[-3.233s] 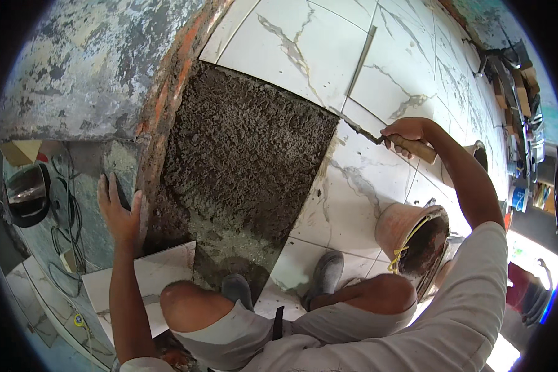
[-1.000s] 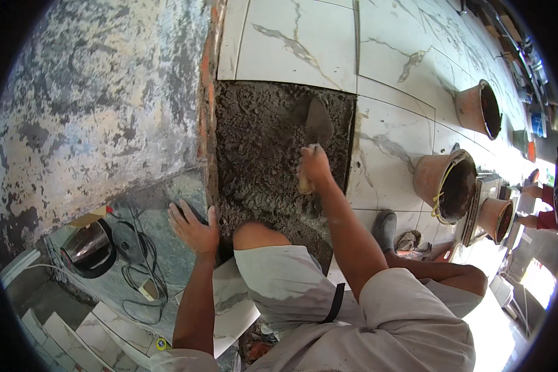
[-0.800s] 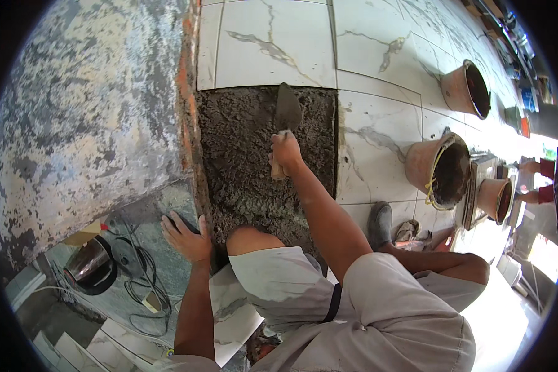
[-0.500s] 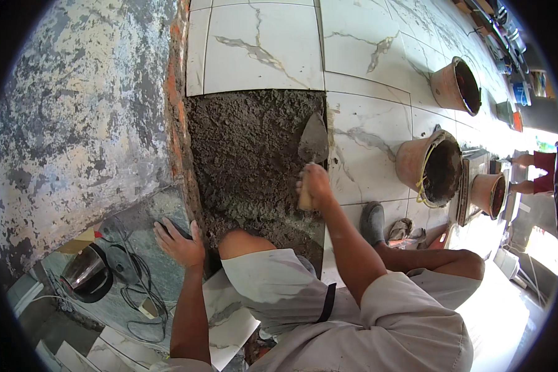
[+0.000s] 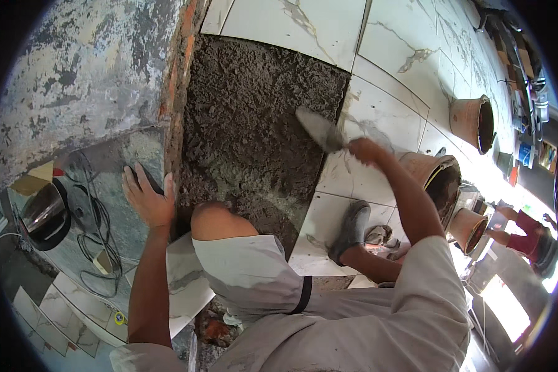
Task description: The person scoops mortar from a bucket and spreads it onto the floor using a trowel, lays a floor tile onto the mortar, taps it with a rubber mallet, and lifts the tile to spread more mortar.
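Trowel (image 5: 320,131) sits just right of upper centre, blade over the mortar bed (image 5: 254,111), right hand (image 5: 367,150) fingers wrapped round its handle, probably for control; left hand (image 5: 150,197) has fingers wide on the grey ledge (image 5: 141,144) mid-left, seemingly for balance.

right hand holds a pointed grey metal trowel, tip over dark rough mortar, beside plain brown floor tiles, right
Not plain brown: the head view shows white, grey-veined floor tiles. The right hand does hold the pointed grey metal trowel, tip over dark rough mortar.
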